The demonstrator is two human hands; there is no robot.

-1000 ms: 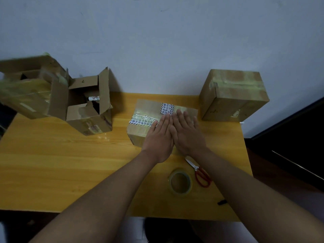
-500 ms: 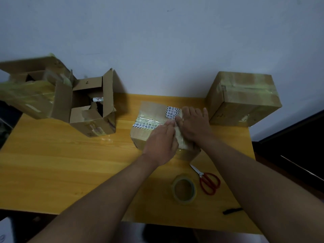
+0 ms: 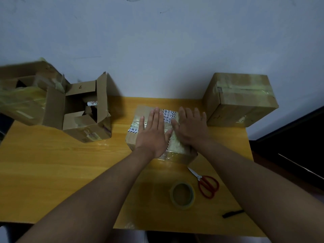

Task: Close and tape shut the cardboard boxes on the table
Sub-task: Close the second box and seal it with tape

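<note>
While flat under both palms, small box long axis slanting away leftward; left hand, right hand fingers straight.

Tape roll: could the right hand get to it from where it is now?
Probably yes. The tape roll lies bare on the table, nearer the person than the right hand, which presses flat on the middle box.
</note>
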